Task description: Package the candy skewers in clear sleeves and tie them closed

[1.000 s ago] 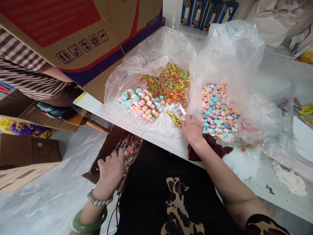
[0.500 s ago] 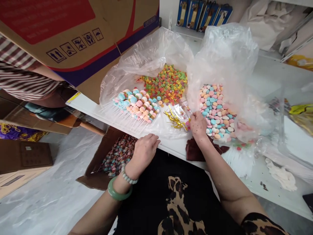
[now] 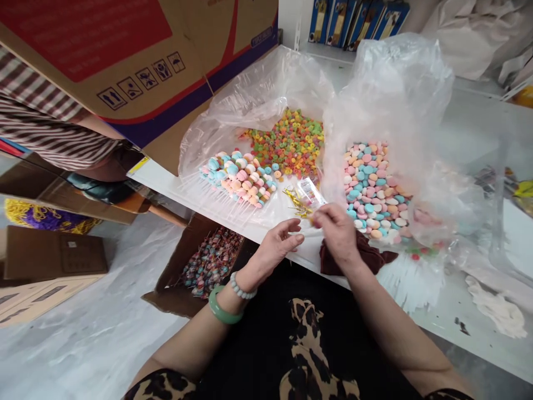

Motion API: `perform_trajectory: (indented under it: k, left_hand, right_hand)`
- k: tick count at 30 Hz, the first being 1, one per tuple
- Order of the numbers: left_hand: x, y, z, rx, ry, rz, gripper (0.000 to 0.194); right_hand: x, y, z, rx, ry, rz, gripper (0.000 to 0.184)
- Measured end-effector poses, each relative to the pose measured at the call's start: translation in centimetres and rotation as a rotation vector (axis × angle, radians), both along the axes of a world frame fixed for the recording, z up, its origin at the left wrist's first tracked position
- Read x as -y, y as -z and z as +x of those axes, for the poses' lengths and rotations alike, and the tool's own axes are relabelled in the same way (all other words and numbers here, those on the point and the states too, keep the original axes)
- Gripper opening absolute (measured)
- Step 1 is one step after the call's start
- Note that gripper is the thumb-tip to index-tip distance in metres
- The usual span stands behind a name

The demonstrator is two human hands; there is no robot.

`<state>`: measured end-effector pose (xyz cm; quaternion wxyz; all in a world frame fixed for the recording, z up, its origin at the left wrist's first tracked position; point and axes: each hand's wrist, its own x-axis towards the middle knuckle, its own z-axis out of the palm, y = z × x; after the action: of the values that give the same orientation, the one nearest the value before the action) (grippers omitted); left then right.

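My left hand (image 3: 278, 247) is held over the table's front edge, empty, with fingers and thumb apart. Close by on its right, my right hand (image 3: 339, 236) is closed, its fingertips pinching something small and blurred that I cannot make out. Just beyond them lie gold twist ties (image 3: 296, 201) and a clear printed packet (image 3: 310, 191), whose near end reaches the right hand. Candy skewers (image 3: 241, 178) on white sticks are stacked to the left. Ring gummies (image 3: 291, 141) form a pile behind. Pastel round candies (image 3: 372, 189) spread out on the right.
A big carton (image 3: 137, 66) stands at the left of the table, a person in a striped shirt (image 3: 54, 128) beside it. Below, an open box (image 3: 208, 261) holds many wrapped candies. Brown cloth (image 3: 366, 255), white sticks (image 3: 410, 280) and a white glove (image 3: 495, 305) lie rightward.
My left hand has risen rightward from the table edge and its fingers have spread. My right hand has drawn back toward me, closer to the left. The view has shifted slightly.
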<state>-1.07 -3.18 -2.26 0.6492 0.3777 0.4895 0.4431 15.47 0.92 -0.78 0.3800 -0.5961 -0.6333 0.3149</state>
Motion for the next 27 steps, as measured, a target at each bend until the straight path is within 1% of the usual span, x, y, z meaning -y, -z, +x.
perform_trajectory:
  k: [1,2,3,5,7,9,10,12,13,14,16,19,20,22,25,27]
  left_hand:
    - [0.0,0.0,0.1,0.068,-0.05,-0.019,0.044]
    - [0.1,0.1,0.1,0.1,-0.115,-0.023,0.037]
    - [0.2,0.2,-0.1,0.096,-0.187,-0.017,0.031]
    - [0.5,0.7,-1.0,0.004,-0.295,0.018,0.031]
    - [1.0,1.3,-2.6,-0.134,-0.3,0.047,0.033]
    - [1.6,2.0,-4.6,-0.224,-0.293,0.061,0.032]
    - [1.9,2.3,-5.5,-0.223,-0.317,0.063,0.031]
    - [2.3,2.6,-7.3,-0.114,-0.413,0.033,0.027]
    - [2.5,2.6,-8.1,-0.02,-0.468,0.0,0.025]
    - [2.6,2.5,-8.8,0.079,-0.511,-0.045,0.024]
    - [2.6,2.0,-9.7,0.24,-0.552,-0.14,0.026]
    - [2.7,1.2,-10.5,0.323,-0.54,-0.218,0.025]
    - [2.7,1.1,-10.6,0.333,-0.529,-0.228,0.024]
    - [2.9,1.0,-10.9,0.36,-0.507,-0.228,0.023]
    - [3.0,1.4,-11.1,0.413,-0.467,-0.198,0.022]
    - [2.9,1.6,-11.1,0.442,-0.431,-0.191,0.023]
  right_hand:
    - [0.8,0.2,-1.2,-0.065,-0.125,-0.082,0.014]
    - [1.6,0.5,-2.4,-0.103,-0.2,-0.154,0.015]
    - [2.1,0.8,-3.6,-0.123,-0.235,-0.213,0.017]
    - [2.7,1.3,-5.4,-0.09,-0.259,-0.268,0.018]
    - [2.8,1.5,-6.6,-0.015,-0.284,-0.251,0.018]
    - [2.5,1.6,-7.5,0.01,-0.38,-0.246,0.014]
    - [2.2,1.6,-7.9,-0.015,-0.443,-0.274,0.012]
    - [1.3,1.9,-8.9,-0.081,-0.529,-0.359,0.012]
    - [0.7,2.1,-9.5,-0.082,-0.539,-0.387,0.016]
    - [0.0,2.3,-10.2,-0.039,-0.536,-0.387,0.02]
    - [-1.5,2.8,-11.6,0.16,-0.542,-0.313,0.027]
    - [-3.0,3.2,-13.2,0.476,-0.61,-0.209,0.031]
    - [-3.2,3.2,-13.5,0.543,-0.612,-0.198,0.029]
    - [-3.2,3.0,-13.6,0.623,-0.562,-0.196,0.028]
    - [-2.6,2.7,-12.5,0.661,-0.401,-0.191,0.026]
    - [-2.3,2.8,-11.2,0.617,-0.28,-0.178,0.02]
